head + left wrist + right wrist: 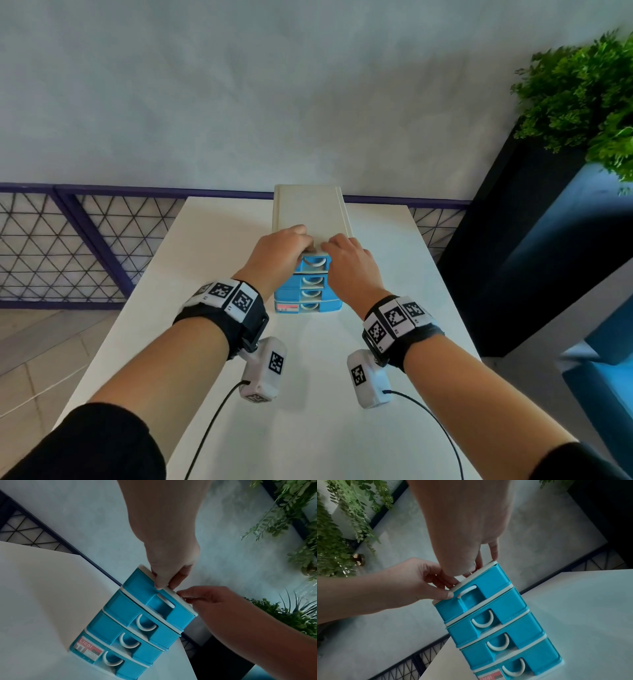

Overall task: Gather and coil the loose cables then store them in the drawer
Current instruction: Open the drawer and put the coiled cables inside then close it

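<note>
Both hands (322, 253) on drawer unit (310, 212) top edge — prob. closed.

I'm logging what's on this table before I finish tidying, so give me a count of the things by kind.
Drawer unit: 1
Blue drawers: 4
White drawer handles: 4
Hands on the unit: 2, left hand and right hand
Loose cables in view: 0
Total: 11
</note>
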Demonstrator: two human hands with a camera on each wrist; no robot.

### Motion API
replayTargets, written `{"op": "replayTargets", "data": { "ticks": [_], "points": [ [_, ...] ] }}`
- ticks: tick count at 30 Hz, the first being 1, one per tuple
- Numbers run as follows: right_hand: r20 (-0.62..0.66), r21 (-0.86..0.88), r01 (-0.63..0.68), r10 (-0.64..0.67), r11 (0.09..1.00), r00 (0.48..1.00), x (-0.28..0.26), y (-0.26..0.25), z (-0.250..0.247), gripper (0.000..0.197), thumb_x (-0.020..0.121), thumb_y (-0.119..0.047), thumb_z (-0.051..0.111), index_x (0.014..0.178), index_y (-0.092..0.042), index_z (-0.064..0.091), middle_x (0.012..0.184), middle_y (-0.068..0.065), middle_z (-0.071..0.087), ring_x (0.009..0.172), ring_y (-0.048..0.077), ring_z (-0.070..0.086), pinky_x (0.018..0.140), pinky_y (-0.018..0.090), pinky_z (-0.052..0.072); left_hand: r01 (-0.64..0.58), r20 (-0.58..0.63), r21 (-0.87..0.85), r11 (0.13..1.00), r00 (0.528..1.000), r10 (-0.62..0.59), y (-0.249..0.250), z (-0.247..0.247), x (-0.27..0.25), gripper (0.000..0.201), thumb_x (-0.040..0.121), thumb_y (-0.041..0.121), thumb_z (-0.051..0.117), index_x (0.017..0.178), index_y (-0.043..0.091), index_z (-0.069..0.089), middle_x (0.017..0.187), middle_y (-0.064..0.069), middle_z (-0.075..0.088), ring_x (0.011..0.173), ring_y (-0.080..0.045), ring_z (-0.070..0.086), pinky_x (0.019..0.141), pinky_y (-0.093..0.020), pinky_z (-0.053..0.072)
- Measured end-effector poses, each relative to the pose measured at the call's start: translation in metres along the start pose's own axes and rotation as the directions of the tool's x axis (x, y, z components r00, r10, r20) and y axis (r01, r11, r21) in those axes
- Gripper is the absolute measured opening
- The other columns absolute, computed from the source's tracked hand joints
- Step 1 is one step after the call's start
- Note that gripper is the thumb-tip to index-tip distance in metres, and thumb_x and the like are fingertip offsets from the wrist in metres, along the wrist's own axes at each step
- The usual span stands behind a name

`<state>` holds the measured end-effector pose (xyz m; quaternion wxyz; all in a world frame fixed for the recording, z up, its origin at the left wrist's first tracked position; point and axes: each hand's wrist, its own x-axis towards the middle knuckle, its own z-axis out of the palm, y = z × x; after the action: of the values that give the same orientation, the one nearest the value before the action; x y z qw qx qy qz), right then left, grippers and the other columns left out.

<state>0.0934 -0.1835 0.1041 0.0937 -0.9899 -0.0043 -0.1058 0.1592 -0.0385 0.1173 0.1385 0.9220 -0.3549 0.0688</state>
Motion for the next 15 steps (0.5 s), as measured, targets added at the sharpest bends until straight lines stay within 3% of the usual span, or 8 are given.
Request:
{"op": "replayTargets", "data": {
  "ticks": [8,11,15],
  "points": [
    [-0.028,-0.026,-0.023,0.023,0.999,0.999,-0.001,-0.005,0.006,0.044,0.088,-0.003,0.048,0.129,-0.016,0.053,0.124,0.001,0.053,0.112,0.021,0.05,0.09,0.03,0.04,0.039,-0.046,-0.016,0.999,0.998,-0.04,0.002,0.005,-0.004,0.019,0.083,0.002,0.054,0.091,0.015,0.065,0.09,0.001,0.053,0.076,-0.021,0.057,0.056,-0.036,0.048],
    [-0.004,-0.044,-0.021,0.021,0.999,1.0,-0.003,-0.004,0.008,0.043,0.089,-0.006,0.049,0.131,-0.018,0.051,0.126,-0.001,0.051,0.115,0.02,0.049,0.09,0.03,0.039,0.024,-0.001,-0.001,1.0,1.0,-0.024,0.001,0.004,-0.005,0.021,0.084,0.002,0.052,0.095,0.015,0.064,0.093,0.001,0.052,0.08,-0.022,0.058,0.056,-0.035,0.046],
    [0.071,0.025,-0.032,0.03,0.999,0.997,0.002,0.0,-0.009,0.04,0.093,-0.012,0.044,0.131,-0.019,0.054,0.136,-0.003,0.051,0.121,0.02,0.049,0.098,0.031,0.038,0.018,0.117,-0.031,0.999,0.993,-0.015,-0.002,-0.007,-0.007,0.029,0.089,0.013,0.051,0.115,0.021,0.062,0.108,0.004,0.053,0.093,-0.02,0.059,0.072,-0.036,0.05]
  ]
}}
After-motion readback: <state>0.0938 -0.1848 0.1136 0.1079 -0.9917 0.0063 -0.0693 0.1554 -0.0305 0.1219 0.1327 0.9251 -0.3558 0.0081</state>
